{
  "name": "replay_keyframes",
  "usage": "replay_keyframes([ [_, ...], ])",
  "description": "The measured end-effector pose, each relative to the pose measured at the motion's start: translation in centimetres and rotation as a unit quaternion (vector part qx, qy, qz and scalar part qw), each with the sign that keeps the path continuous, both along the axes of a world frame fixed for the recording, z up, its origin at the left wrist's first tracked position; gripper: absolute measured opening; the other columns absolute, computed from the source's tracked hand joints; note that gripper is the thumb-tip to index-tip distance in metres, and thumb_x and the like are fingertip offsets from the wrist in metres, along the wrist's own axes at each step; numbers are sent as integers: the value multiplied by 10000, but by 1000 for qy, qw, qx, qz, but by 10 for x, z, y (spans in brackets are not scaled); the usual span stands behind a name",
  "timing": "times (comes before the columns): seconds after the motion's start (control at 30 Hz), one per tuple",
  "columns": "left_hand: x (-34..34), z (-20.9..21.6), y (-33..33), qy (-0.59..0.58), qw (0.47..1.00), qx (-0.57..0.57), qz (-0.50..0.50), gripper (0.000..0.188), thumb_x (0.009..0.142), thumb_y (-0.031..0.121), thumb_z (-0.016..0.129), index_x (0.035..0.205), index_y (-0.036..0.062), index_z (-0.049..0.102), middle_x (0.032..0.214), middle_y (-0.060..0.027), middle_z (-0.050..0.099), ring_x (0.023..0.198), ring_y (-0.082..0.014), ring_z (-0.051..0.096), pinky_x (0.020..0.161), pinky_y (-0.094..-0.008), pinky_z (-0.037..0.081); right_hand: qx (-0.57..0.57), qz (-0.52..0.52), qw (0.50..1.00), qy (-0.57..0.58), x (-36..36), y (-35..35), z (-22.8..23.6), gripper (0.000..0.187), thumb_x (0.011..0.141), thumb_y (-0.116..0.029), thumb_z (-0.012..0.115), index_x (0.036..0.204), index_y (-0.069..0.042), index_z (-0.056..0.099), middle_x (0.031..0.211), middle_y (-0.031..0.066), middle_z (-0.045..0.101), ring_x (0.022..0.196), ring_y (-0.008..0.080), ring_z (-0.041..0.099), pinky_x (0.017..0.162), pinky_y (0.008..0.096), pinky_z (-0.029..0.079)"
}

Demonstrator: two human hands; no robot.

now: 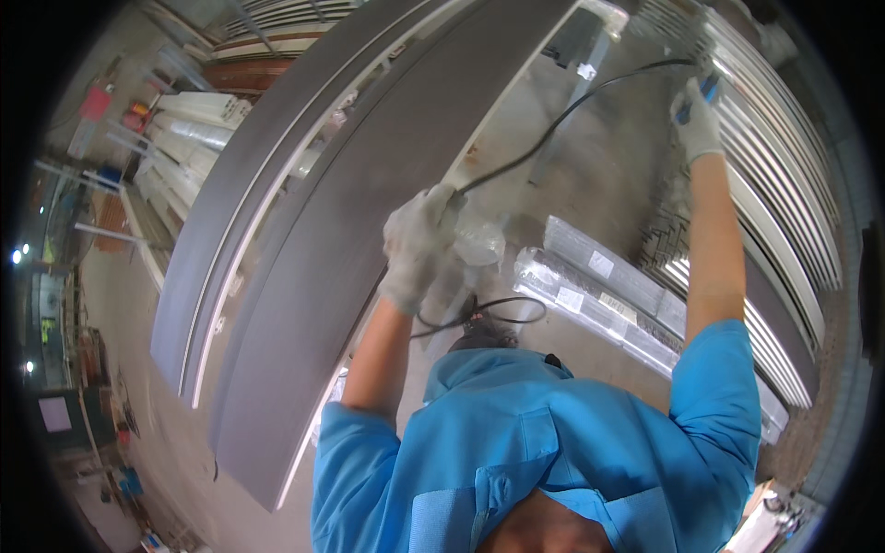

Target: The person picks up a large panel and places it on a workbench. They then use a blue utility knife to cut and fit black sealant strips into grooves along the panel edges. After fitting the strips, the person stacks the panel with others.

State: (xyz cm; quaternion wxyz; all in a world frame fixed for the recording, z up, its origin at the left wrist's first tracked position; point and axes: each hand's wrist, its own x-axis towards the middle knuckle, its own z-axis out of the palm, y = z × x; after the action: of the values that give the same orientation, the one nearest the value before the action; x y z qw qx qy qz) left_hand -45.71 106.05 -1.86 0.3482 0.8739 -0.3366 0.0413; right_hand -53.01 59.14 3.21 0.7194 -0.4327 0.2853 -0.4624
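Observation:
My left hand (419, 244), in a pale work glove, is closed at the edge of a long dark grey panel (369, 138), with a black cable (562, 120) coming out of its grip. The cable runs up and right to the top of my right hand. Out at the far right, my right hand (698, 124), gloved too, is wrapped around a blue tool (708, 88); blur hides its kind. Beside it lie stacked pale metal profiles (774, 157). Under my left hand the cable loops (516, 309) near my body. A crumpled clear plastic piece (479, 241) shows beside my left hand.
A second grey panel (240, 212) lies parallel on the left. Plastic-wrapped profile bundles (599, 304) lie between my arms on the right. More wrapped white profiles (198, 129) are stacked at the far left, with racks of long stock (277, 28) behind.

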Motion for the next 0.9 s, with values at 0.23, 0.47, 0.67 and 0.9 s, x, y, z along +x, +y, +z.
replay_keyframes([
  [0.23, 14, -41, -67, -176, 962, 188, -87, 122, 862, 223, 655, 872, 109, 699, 843, -118, 718, 782, -328, 702, 686, -467, 523, 33, 56, 996, 62, -121, 60, -148, 278, 1023, -343, 642, 1128, -96, 572, 852, 71, 627, 671, 175, 634, 539, 312, 546],
  [0.47, 42, -78, -68, -194, 951, 202, -129, 128, 806, 257, 688, 869, 152, 725, 856, -102, 723, 835, -342, 683, 734, -474, 518, 108, -27, 926, 360, -264, 104, -230, 569, 916, -633, 665, 729, -102, 584, 549, -10, 481, 415, 128, 496, 377, 292, 420],
  [0.67, 53, -99, -60, -105, 977, 133, -127, 181, 878, 249, 701, 1009, 126, 725, 960, -117, 716, 900, -358, 664, 800, -475, 513, 203, -64, 923, 321, -359, 99, -271, 484, 959, -556, 648, 816, -94, 620, 555, -7, 504, 410, 121, 506, 359, 286, 412],
  [0.9, 59, -85, -70, -5, 973, 200, -114, 205, 864, 228, 750, 944, 43, 712, 824, -176, 692, 737, -328, 664, 677, -412, 494, 239, 12, 951, 194, -431, 62, -292, 313, 1014, -348, 636, 1184, -90, 682, 714, 2, 587, 559, 112, 585, 473, 270, 501],
])
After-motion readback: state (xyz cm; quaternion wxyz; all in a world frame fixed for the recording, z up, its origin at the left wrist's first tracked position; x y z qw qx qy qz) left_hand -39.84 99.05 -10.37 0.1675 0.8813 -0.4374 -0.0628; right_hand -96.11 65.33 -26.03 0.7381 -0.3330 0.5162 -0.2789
